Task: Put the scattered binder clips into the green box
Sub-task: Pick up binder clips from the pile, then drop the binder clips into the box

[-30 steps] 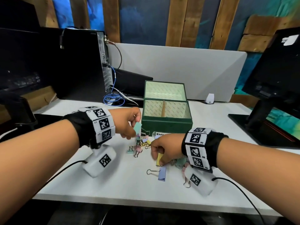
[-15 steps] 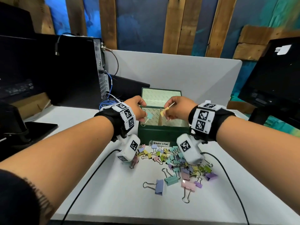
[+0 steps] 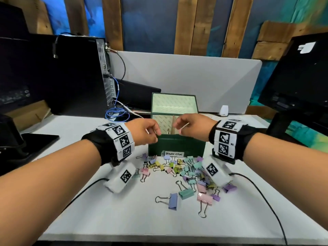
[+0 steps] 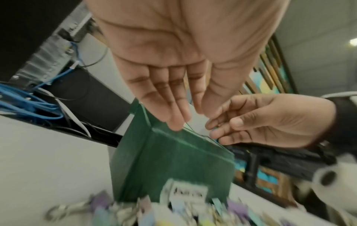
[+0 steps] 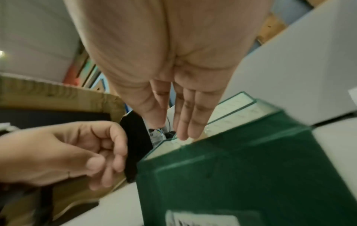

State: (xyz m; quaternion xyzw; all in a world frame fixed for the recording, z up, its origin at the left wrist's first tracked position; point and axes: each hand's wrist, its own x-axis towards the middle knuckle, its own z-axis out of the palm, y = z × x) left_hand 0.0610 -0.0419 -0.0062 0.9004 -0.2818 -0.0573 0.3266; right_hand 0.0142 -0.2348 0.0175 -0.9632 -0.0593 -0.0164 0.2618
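The green box (image 3: 175, 146) stands open at the table's middle, labelled "Binder Clips", with its lid (image 3: 174, 103) tipped up behind. Both hands hover over its front rim. In the left wrist view my left hand (image 4: 173, 116) has straight fingers and holds nothing. My right hand (image 5: 181, 126) also shows straight, bare fingers above the box (image 5: 241, 175). A clip's wire handle (image 3: 167, 130) shows inside the box beside the divider. Several pastel binder clips (image 3: 177, 167) lie scattered in front of the box, with larger blue (image 3: 173, 201), teal (image 3: 186, 191) and pink (image 3: 205, 198) ones nearest me.
A black PC tower (image 3: 79, 73) with blue cable (image 3: 115, 114) stands at the back left. A monitor (image 3: 298, 77) is on the right, and a grey partition (image 3: 186, 77) behind the box. A small white device (image 3: 223, 110) sits near it. A black stand base (image 3: 26, 142) lies left.
One second ago the hands picked clips from the pile. Half a second ago each pinched a clip over the box. Now the fingers have loosened and both clips are gone from them.
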